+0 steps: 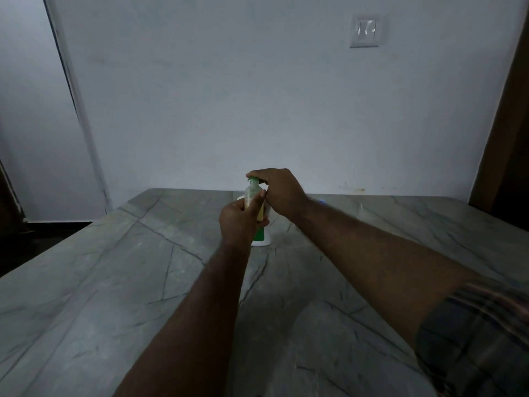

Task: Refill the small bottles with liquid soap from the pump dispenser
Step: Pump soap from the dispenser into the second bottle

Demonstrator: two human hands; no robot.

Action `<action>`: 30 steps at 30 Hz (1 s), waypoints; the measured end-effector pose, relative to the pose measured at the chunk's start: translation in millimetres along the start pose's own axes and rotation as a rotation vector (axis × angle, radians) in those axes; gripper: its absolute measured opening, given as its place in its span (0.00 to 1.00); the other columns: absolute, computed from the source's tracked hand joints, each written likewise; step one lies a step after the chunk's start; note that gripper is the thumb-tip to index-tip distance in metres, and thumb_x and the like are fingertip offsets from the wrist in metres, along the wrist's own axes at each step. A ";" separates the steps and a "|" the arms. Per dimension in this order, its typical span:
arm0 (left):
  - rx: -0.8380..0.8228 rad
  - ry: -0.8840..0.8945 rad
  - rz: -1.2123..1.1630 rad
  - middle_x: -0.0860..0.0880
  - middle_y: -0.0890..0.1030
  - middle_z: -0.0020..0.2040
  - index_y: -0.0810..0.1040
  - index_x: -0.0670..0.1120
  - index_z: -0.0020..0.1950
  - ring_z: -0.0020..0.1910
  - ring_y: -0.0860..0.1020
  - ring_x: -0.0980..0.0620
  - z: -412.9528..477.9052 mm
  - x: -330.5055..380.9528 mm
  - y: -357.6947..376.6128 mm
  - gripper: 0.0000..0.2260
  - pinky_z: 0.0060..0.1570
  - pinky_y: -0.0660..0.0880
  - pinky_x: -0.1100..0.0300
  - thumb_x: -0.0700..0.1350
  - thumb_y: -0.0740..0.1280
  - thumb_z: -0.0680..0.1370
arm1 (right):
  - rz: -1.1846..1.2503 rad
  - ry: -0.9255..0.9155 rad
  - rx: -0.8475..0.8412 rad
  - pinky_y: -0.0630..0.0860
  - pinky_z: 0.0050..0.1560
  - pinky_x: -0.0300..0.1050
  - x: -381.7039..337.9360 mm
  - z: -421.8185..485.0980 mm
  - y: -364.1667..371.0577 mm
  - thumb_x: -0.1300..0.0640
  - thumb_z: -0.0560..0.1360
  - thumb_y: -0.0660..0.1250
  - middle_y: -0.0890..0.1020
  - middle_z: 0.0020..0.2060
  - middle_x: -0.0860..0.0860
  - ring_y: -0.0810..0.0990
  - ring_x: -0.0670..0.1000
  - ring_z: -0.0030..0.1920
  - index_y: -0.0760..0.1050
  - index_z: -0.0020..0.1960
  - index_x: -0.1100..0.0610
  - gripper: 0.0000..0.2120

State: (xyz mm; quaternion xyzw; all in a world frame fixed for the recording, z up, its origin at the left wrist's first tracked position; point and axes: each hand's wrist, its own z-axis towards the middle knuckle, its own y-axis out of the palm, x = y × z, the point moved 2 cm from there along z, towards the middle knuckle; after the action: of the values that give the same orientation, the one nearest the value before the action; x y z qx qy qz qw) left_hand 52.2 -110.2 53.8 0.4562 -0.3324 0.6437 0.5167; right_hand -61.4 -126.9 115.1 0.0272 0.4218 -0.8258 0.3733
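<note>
The pump dispenser (262, 239) stands on the table (114, 282), near the middle of its far edge. The left hand (239, 219) holds the small bottle (252, 191) just before it; the right hand (279, 190) grips its top. A wall switch (365, 31) sits behind, rightward.

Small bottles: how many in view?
1. The small bottle is gripped in the left hand, raised against the pump dispenser, whose top the right hand covers. Others may be hidden behind the hands.
</note>
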 end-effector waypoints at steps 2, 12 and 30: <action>0.002 0.000 -0.011 0.44 0.85 0.44 0.84 0.37 0.50 0.33 0.83 0.58 1.5 -1.2 0.0 0.20 0.29 0.77 0.68 0.55 0.72 0.76 | -0.009 -0.004 -0.003 0.73 0.66 0.51 -1.0 1.8 -3.2 0.68 0.71 0.63 0.80 0.62 0.56 0.78 0.53 0.62 0.76 0.65 0.60 0.22; -0.011 -0.010 -0.048 0.49 0.82 0.38 0.83 0.39 0.48 0.30 0.82 0.62 -0.1 -2.3 1.2 0.16 0.27 0.76 0.69 0.53 0.73 0.76 | 0.016 0.023 0.035 0.73 0.67 0.49 2.5 -4.0 6.7 0.67 0.74 0.63 0.80 0.62 0.55 0.78 0.53 0.62 0.75 0.66 0.59 0.20; -0.005 0.020 0.030 0.51 0.82 0.38 0.83 0.39 0.50 0.31 0.81 0.60 0.0 -1.3 0.2 0.18 0.26 0.73 0.73 0.55 0.71 0.77 | 0.022 0.055 -0.011 0.71 0.69 0.50 -2.1 -2.8 1.0 0.67 0.75 0.64 0.78 0.64 0.55 0.76 0.53 0.65 0.74 0.67 0.59 0.21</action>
State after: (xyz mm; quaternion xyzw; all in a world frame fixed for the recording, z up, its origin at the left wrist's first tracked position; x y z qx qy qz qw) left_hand 52.0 -110.7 52.6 0.4434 -0.3357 0.6552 0.5113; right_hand -60.0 -124.1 113.4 0.0528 0.4360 -0.8184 0.3706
